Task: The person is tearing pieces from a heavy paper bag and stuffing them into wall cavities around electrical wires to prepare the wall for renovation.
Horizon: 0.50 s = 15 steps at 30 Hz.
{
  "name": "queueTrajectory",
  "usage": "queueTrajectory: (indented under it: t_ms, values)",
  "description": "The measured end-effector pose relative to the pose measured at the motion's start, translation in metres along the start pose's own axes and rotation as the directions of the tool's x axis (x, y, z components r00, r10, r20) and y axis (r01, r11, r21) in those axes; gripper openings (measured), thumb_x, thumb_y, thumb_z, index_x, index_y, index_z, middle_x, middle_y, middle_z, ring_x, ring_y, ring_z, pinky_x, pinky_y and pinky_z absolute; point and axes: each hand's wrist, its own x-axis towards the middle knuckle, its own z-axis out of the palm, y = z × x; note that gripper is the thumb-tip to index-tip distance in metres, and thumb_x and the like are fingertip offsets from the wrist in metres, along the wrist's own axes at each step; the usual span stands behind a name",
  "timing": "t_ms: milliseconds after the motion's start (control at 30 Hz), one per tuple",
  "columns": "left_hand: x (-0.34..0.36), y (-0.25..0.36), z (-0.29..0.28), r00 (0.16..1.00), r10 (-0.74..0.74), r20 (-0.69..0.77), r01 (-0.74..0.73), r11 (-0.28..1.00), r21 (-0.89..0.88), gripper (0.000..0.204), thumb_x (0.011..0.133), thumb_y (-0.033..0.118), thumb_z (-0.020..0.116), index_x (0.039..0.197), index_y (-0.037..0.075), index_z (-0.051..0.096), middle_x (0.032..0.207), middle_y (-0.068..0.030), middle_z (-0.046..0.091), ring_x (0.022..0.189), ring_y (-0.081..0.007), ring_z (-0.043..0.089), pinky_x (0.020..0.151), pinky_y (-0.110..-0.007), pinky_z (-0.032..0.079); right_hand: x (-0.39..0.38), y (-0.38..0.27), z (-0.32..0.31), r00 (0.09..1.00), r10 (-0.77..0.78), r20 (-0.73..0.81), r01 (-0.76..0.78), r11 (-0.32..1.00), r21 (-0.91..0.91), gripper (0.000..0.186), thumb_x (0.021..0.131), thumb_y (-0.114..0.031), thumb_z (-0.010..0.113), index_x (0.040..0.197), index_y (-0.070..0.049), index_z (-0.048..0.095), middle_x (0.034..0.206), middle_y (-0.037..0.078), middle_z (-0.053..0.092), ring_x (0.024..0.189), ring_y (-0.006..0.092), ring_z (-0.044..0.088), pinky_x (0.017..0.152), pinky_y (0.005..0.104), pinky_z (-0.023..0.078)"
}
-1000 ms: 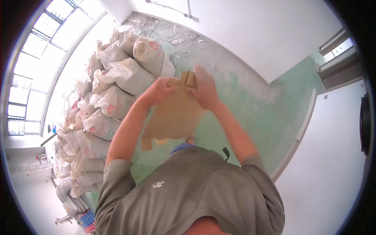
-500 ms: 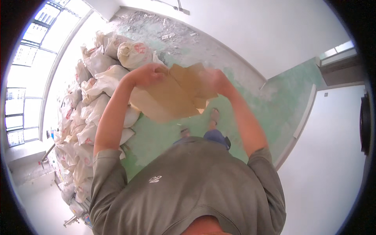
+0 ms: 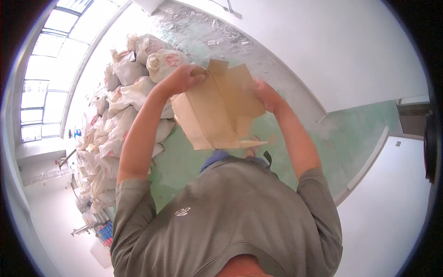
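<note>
A creased brown cardboard piece (image 3: 203, 118) with several folds and flaps hangs out in front of my body, over the floor. My left hand (image 3: 183, 79) has its fingers closed on the upper left edge of the cardboard. My right hand (image 3: 264, 95) grips the cardboard at its right side, its fingertips somewhat blurred. My feet show only in part below the cardboard.
White sacks (image 3: 126, 128) are heaped along the left beside tall windows (image 3: 55, 51). Rubble (image 3: 211, 42) lies by the far wall (image 3: 311, 46) on the green-stained floor (image 3: 350, 138). At the right are a white panel (image 3: 383, 194) and a dark opening (image 3: 408, 120).
The cardboard has opened out wider between my hands, which have moved apart and, most recently, a little farther forward. The view has shifted slightly.
</note>
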Motion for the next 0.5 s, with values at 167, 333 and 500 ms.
queueTrajectory:
  t_ms: [167, 333, 500]
  values:
    - [0.007, 0.0, -0.003, 0.998, 0.02, 0.057, -0.021, 1.0, 0.014, 0.032, 0.082, 0.021, 0.068, 0.107, 0.002, 0.066, 0.093, -0.013, 0.068, 0.085, -0.0206, 0.062, 0.08, -0.033, 0.047, -0.002, -0.011, 0.006, 0.992, 0.072, -0.103, -0.08, 0.993, -0.083, 0.042, 0.083, -0.024, 0.074, 0.112, 0.005, 0.063, 0.102, 0.009, 0.068, 0.087, 0.0168, 0.066, 0.077, 0.0322, 0.054]
    - [0.01, 0.003, 0.006, 0.998, -0.034, -0.049, 0.035, 0.999, 0.017, 0.027, 0.08, 0.021, 0.069, 0.1, 0.003, 0.069, 0.091, -0.013, 0.068, 0.083, -0.0224, 0.063, 0.079, -0.034, 0.048, 0.004, -0.019, -0.001, 0.974, 0.023, -0.225, -0.068, 0.978, -0.195, 0.037, 0.082, -0.023, 0.073, 0.107, 0.003, 0.066, 0.097, 0.007, 0.069, 0.082, 0.0131, 0.066, 0.072, 0.0289, 0.054]
    - [0.013, 0.001, 0.022, 0.979, 0.06, -0.197, -0.058, 0.998, 0.014, 0.024, 0.079, 0.019, 0.07, 0.097, 0.004, 0.071, 0.092, -0.013, 0.069, 0.083, -0.0245, 0.064, 0.079, -0.035, 0.048, 0.006, -0.017, -0.01, 0.96, 0.01, -0.281, -0.062, 0.982, -0.178, 0.038, 0.081, -0.023, 0.075, 0.106, 0.004, 0.066, 0.096, 0.008, 0.069, 0.082, 0.0136, 0.066, 0.071, 0.0293, 0.054]
